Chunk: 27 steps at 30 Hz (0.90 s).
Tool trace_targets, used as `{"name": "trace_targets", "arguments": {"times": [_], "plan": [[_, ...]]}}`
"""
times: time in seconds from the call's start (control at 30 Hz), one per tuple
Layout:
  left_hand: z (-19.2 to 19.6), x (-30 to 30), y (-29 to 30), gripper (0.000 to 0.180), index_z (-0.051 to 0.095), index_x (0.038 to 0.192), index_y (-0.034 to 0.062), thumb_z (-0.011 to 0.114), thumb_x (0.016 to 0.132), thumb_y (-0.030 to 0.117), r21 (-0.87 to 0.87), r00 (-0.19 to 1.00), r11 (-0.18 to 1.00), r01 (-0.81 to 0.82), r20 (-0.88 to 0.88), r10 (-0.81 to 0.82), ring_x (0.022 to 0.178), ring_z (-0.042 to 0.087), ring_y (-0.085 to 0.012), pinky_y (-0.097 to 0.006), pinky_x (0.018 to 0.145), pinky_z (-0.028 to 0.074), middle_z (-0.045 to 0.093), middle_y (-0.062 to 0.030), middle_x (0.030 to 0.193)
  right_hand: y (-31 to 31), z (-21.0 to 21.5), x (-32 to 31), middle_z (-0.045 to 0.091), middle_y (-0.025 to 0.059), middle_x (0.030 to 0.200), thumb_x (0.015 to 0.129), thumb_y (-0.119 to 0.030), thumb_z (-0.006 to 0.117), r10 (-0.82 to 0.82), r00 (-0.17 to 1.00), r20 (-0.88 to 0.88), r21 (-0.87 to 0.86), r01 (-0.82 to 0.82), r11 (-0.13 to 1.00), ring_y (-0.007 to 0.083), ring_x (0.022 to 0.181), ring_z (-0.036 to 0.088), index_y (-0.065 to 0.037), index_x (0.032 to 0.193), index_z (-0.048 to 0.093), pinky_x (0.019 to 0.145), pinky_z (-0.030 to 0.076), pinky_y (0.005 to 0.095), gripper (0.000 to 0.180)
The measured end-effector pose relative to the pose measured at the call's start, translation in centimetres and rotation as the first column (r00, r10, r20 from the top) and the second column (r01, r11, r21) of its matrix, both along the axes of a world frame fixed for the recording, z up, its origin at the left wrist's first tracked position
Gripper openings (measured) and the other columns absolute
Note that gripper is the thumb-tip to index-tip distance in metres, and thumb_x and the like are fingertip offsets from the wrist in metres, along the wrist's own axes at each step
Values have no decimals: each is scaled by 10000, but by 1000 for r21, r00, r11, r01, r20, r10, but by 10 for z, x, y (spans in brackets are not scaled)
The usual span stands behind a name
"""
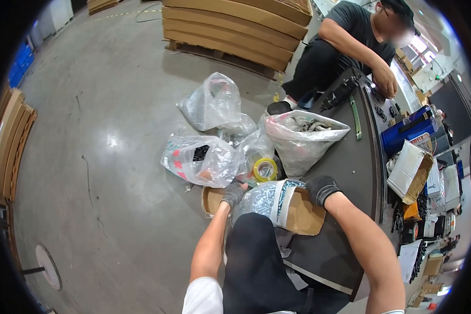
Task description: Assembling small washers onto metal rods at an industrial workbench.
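Head view: two gloved hands on a bag of small metal parts

Head camera looks down on a grey concrete floor (104,104) with flat brown cardboard sheets (13,141) stacked at its far left edge. Further right, several clear plastic bags lie on the floor: one with red and black contents (199,159), and a knotted, paler one (212,102) behind it. A roll of yellow tape (265,169) sits among them.

The left hand (233,193), in a dark knit glove, rests at the left side of a clear plastic bag filled with small shiny metal parts (261,199); its fingers are curled against the bag and appear to grip its edge. That bag lies over the person's dark-trousered knee, partly inside an open brown cardboard box (303,214), just beside the edge of the dark bench (350,162).

The right hand (322,188), also gloved, is at the box's upper right corner, fingers bent down onto the flap; whether they pinch it I cannot tell.

A large open white plastic bag of grey parts (301,138) stands behind the hands. A second person in dark clothes (350,47) sits at the bench's far end, one hand on it. Boxes and a blue container (405,133) crowd the bench's right side.
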<state>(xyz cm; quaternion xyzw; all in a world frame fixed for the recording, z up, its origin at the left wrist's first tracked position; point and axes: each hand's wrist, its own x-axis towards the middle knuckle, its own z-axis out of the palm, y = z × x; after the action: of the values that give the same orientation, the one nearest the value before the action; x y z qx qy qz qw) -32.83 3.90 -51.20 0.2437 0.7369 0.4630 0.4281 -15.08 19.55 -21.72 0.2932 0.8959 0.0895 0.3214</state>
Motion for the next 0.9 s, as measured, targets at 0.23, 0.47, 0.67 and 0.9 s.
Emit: {"name": "trace_targets", "arguments": {"times": [0.23, 0.47, 0.67, 0.9], "plan": [[-35, -1, 98, 574, 696, 1083, -31, 538, 922, 497, -380, 933, 902, 205, -202, -297, 1022, 674, -386, -440, 876, 506, 675, -294, 1051, -12, 10, 16, 738, 139, 866, 832, -222, 580, 49, 996, 74, 16, -50, 999, 325, 784, 719, -103, 914, 772, 688, 561, 461, 240], [-100, 11, 148, 563, 622, 1276, 95, 580, 890, 504, -396, 952, 900, 181, -160, -262, 1158, 615, -386, -455, 964, 482, 655, -235, 1194, -27, 48, -8, 748, 111, 954, 872, -182, 587, -43, 972, 231, -147, 78, 986, 284, 862, 730, -112, 966, 773, 689, 573, 416, 220], [-81, 14, 163, 555, 616, 1276, 163, 673, 809, 457, -398, 956, 916, 43, -251, -153, 1110, 653, -342, -450, 934, 507, 676, -180, 1191, -23, 48, -1, 739, 129, 823, 836, -183, 603, -92, 981, 173, -131, 115, 985, 290, 771, 730, -106, 853, 770, 604, 556, 436, 185], [45, -35, 125, 519, 733, 961, 13, 685, 776, 496, -275, 918, 959, 69, -359, -169, 964, 680, -386, -458, 858, 528, 702, -245, 979, -29, 42, 2, 742, 110, 824, 841, -182, 595, -82, 987, 138, -51, 90, 995, 281, 766, 729, -123, 850, 773, 597, 552, 432, 189]]}}
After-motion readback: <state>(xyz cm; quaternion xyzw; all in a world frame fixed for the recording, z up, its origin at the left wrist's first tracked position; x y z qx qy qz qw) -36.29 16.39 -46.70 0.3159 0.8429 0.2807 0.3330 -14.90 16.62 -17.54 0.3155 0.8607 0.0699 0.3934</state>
